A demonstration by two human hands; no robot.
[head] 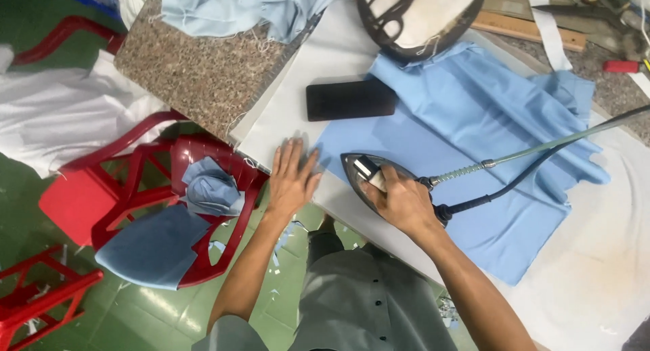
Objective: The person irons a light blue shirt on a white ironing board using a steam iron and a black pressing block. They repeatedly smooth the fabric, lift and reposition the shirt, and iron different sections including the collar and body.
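Right hand (401, 201): is gripping the steam iron (371, 175) handle, closed around it.
Left hand (292, 178): is lying spread flat at the desk (284, 114) edge, beside the blue fabric (467, 155).
Care: is best keeping fingers away from the iron's tip and the fabric smooth.

— What is under the iron (371, 177)?
— A light blue cloth (467, 155). It lies spread on the white pressing board, with some folds at its far side.
— And the iron?
— Dark and pointed, flat on the cloth's near corner.
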